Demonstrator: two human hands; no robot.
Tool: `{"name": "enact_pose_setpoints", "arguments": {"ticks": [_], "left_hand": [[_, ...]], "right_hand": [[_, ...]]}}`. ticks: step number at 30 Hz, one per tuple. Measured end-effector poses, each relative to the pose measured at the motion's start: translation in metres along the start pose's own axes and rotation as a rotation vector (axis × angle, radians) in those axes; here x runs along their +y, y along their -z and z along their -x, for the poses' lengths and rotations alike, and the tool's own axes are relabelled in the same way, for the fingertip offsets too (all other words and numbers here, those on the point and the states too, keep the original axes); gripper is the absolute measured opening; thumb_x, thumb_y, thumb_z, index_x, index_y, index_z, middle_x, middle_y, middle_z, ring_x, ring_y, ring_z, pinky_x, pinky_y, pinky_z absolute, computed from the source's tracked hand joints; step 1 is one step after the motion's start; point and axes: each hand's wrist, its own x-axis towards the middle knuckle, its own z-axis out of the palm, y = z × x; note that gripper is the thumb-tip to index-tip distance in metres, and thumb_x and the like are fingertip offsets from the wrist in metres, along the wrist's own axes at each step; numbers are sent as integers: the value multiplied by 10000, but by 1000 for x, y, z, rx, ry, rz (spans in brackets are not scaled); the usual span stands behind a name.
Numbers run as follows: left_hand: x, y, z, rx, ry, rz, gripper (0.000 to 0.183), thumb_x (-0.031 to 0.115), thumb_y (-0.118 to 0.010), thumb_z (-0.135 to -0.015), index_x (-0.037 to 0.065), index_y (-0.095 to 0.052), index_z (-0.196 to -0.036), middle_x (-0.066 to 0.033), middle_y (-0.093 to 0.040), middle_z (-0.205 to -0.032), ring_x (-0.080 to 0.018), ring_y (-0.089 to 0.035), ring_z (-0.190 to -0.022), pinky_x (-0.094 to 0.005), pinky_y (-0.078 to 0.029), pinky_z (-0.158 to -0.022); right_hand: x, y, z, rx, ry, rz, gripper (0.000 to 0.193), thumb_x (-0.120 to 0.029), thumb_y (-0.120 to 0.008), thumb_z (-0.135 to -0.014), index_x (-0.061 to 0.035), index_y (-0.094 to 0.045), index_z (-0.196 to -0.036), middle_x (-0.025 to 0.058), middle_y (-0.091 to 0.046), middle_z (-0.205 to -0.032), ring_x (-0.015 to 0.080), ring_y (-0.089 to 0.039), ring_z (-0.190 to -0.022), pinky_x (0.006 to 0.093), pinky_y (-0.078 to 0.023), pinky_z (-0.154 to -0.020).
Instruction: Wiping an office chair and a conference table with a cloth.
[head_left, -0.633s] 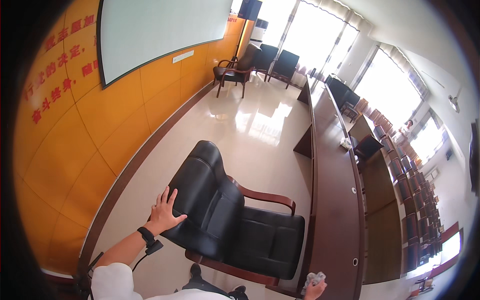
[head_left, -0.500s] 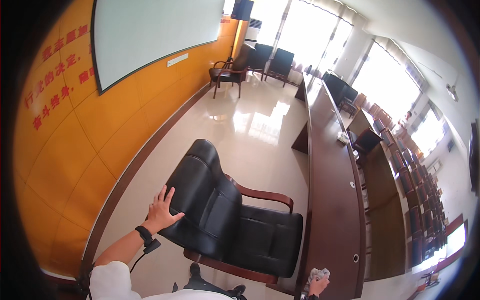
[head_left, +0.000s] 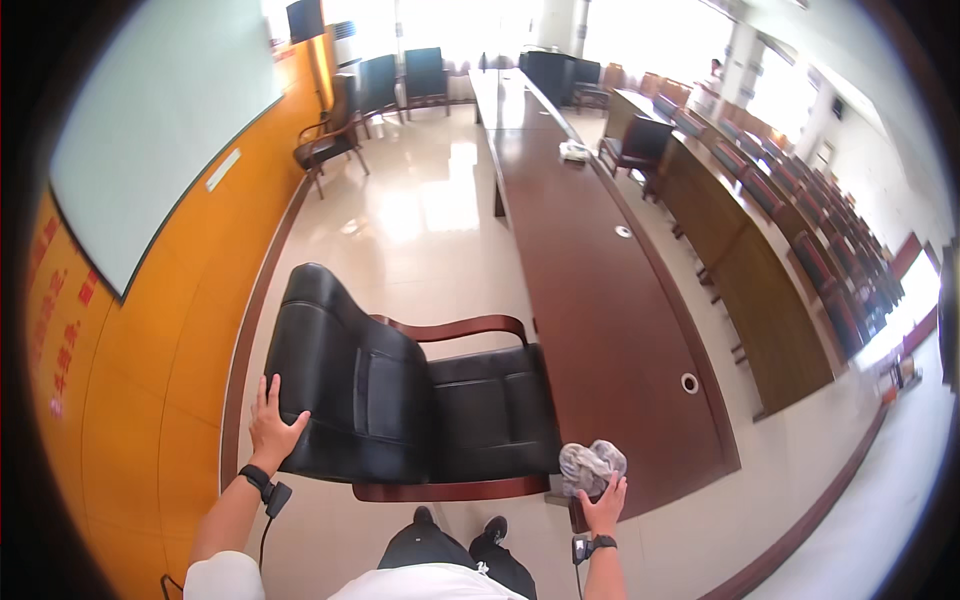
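A black leather armchair (head_left: 375, 400) with brown wooden arms stands in front of me, its seat facing the long dark-brown table (head_left: 600, 330). My left hand (head_left: 272, 432) rests on the edge of its backrest, fingers spread and thumb apart. At the table's near corner, my right hand (head_left: 604, 508) has a crumpled grey-white rag (head_left: 590, 466) against the tabletop. The fingers lie over the rag's near side, and the palm is out of sight. Both wrists wear black bands with small devices and cables.
An orange padded wall (head_left: 170, 390) with a white screen (head_left: 165, 130) runs along the left. Farther off are dark armchairs (head_left: 335, 135) and a white item (head_left: 573, 151) on the table. Rows of desks (head_left: 740, 270) and chairs fill the right, where a person (head_left: 708, 90) stands.
My view has turned to the right. The right hand and rag have come farther into view at the table corner. The left hand stays on the chair's backrest.
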Motion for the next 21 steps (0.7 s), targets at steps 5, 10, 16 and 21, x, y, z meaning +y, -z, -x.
{"name": "enact_pose_setpoints", "arguments": {"ticks": [5,10,16,21], "left_hand": [[36,-4,8,-13,-18,-59,937,374,-793,-815,207,-295,-1590,-166,-329,-1618,-414,-447,-1368,-523,-457,-1066],[62,-4,14,20,-59,-135,887,375,-758,-858,205,-287,-1591,-150,-315,-1625,-409,-413,-1399,-519,-462,-1069],[61,-11,7,-4,-51,-141,848,339,-731,-887,168,-286,-1588,-181,-303,-1622,-424,-362,-1441,-509,-286,-1203],[121,-67,-4,-125,-114,-209,841,330,-704,-900,120,-265,-1586,-219,-289,-1620,-431,-320,-1465,-529,-276,-1193]], "right_hand": [[41,18,72,66,-208,-58,1069,-457,-806,-807,-93,-188,-1601,309,-239,-1600,458,-237,-1490,551,-245,-1209],[83,24,145,46,-438,-63,1062,-452,-797,-819,-85,-180,-1601,322,-279,-1578,472,-268,-1472,547,-259,-1205],[125,34,220,116,-751,-392,908,-324,-796,-839,12,-309,-1528,279,-404,-1521,423,-415,-1391,479,-357,-1155],[230,13,441,257,-977,-271,747,-353,-730,-880,36,-437,-1447,248,-495,-1458,416,-462,-1353,463,-374,-1142]]}}
